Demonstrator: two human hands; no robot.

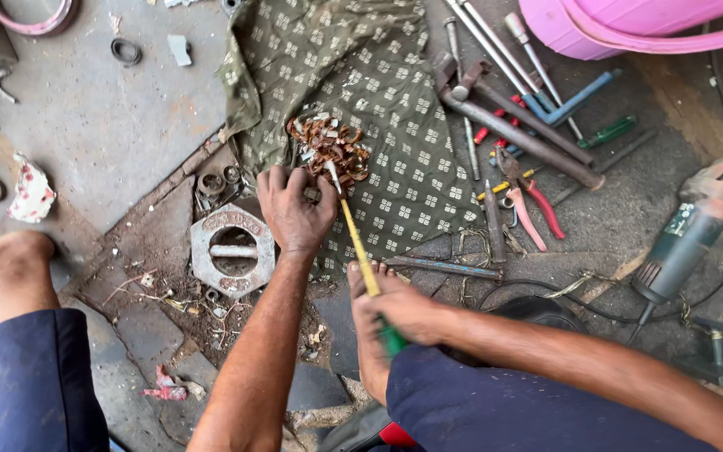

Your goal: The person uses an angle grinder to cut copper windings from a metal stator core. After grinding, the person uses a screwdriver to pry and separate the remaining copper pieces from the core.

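Note:
My left hand is curled over the lower edge of a tangled bundle of copper wire, and its fingers grip it. The bundle lies on a green patterned cloth. My right hand holds a screwdriver with a yellow shaft and a green handle. The shaft slants up to the left, with its tip in the bundle beside my left fingers. What lies under my left palm is hidden.
A grey hexagonal metal housing sits left of my left hand. Right of the cloth lie pliers, a long hammer, rods and screwdrivers. An angle grinder lies at far right, below a pink tub. My bare foot rests at the left.

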